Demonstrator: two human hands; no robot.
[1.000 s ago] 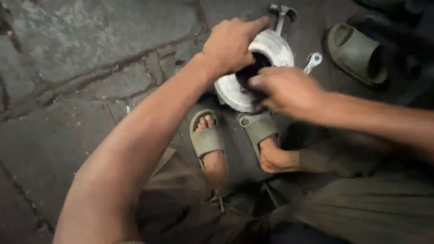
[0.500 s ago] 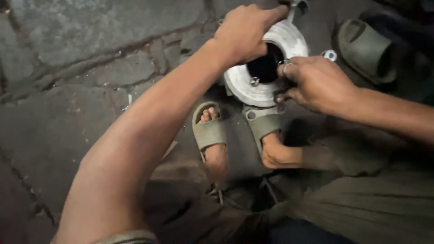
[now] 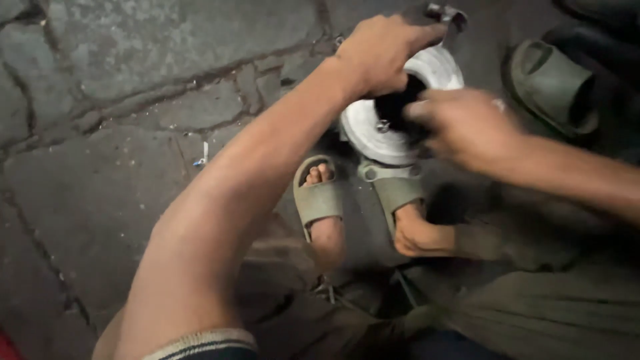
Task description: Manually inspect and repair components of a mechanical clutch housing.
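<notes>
A round silver metal disc (image 3: 371, 133) with a dark middle hole stands on the stone ground just beyond my two feet in olive sandals (image 3: 319, 197). My left hand (image 3: 385, 48) grips the disc's upper rim from above. My right hand (image 3: 467, 127) is blurred with motion, its fingertips at the dark hole on the disc's right side. Whether it holds anything is unclear. A small bolt (image 3: 382, 125) shows on the disc's face. A metal fitting (image 3: 448, 13) sticks out above the disc.
A loose olive sandal (image 3: 550, 83) lies on the ground to the right of the disc. Grey paving stones with cracks (image 3: 133, 120) fill the left. My bent knees and dark trousers (image 3: 533, 313) take up the lower right.
My right hand has shifted from the disc's right edge toward its dark middle hole and is now blurred. My left hand keeps its grip on the rim.
</notes>
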